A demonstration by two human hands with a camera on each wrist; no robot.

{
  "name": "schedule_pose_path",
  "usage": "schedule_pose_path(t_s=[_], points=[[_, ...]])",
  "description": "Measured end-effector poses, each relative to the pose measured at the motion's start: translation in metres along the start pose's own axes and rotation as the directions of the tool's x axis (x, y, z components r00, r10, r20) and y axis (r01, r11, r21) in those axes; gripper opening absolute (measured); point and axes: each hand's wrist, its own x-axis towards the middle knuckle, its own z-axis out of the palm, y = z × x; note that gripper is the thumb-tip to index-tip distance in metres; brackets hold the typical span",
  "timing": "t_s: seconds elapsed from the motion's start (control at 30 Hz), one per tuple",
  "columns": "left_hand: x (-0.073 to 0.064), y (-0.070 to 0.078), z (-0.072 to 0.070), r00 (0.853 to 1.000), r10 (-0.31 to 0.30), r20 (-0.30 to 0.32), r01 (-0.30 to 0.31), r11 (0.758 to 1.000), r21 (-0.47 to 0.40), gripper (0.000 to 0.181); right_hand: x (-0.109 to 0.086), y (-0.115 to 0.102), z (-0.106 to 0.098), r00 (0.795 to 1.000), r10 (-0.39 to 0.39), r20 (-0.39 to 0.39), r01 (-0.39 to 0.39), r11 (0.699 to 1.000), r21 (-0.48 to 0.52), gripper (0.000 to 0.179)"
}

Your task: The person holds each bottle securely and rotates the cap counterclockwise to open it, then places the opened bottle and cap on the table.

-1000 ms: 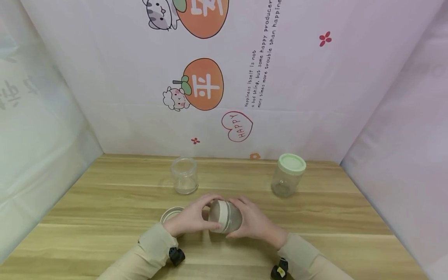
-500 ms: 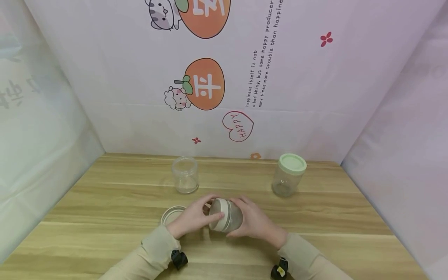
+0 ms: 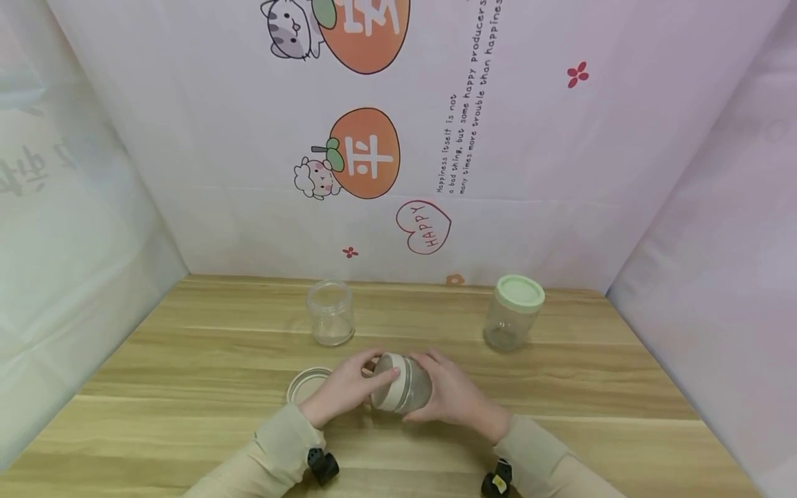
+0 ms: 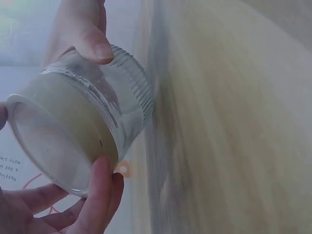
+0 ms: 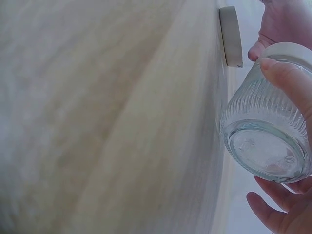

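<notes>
Left hand point(image 3: 347, 389) holds the cream lid point(image 4: 73, 114), right hand point(image 3: 453, 394) grips the tipped jar point(image 3: 420, 386); green-topped jar point(image 3: 513, 311) stands at its two o'clock

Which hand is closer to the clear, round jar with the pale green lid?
Right. The right hand is in front and left of that green-lidded jar; the left hand is farther left.

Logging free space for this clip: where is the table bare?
Bare: between the lidless jar and the green-lidded jar; right of the right hand; left of the loose lid. Crowded: front middle, where left hand and right grip a tilted jar.
</notes>
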Motion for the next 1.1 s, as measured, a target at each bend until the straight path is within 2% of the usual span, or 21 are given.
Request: schedule_pose_path(t_s=[0.17, 0.27, 0.47, 0.57, 0.67, 0.8, 1.0, 1.1], points=[[0.000, 0.001, 0.000, 1.000, -0.020, 0.012, 0.020, 1.000, -0.007, 0.064, -0.001, -0.001, 0.000, 1.000, 0.004, -0.005, -0.004, 1.000, -0.001, 0.091], [-0.001, 0.001, 0.000, 1.000, -0.011, 0.008, 0.011, 1.000, 0.016, 0.065, -0.001, 0.000, 0.000, 1.000, 0.007, -0.003, -0.007, 1.000, 0.009, 0.090], [-0.003, -0.001, -0.001, 0.999, 0.052, -0.015, -0.051, 0.996, 0.075, 0.067, -0.002, 0.000, 0.000, 1.000, 0.017, 0.002, -0.017, 1.000, 0.024, 0.091], [-0.004, -0.003, -0.003, 0.993, 0.116, -0.022, -0.114, 0.990, 0.080, 0.068, -0.002, 0.000, 0.000, 1.000, 0.020, -0.003, -0.020, 1.000, 0.018, 0.091], [-0.006, -0.004, -0.005, 0.971, 0.239, -0.006, -0.237, 0.965, 0.114, 0.072, -0.002, -0.001, -0.001, 1.000, 0.023, -0.006, -0.023, 1.000, 0.009, 0.092], [-0.011, 0.000, -0.008, 0.921, 0.388, 0.041, -0.388, 0.900, 0.197, 0.075, -0.003, -0.002, -0.002, 1.000, 0.021, -0.003, -0.021, 1.000, 0.002, 0.091], [-0.014, -0.001, -0.010, 0.854, 0.511, 0.100, -0.511, 0.785, 0.350, 0.074, -0.003, -0.001, -0.002, 1.000, 0.017, 0.003, -0.017, 1.000, 0.011, 0.091], [-0.014, -0.001, -0.011, 0.840, 0.527, 0.128, -0.532, 0.754, 0.385, 0.074, -0.003, 0.000, -0.001, 1.000, 0.015, 0.001, -0.015, 1.000, 0.017, 0.093]])
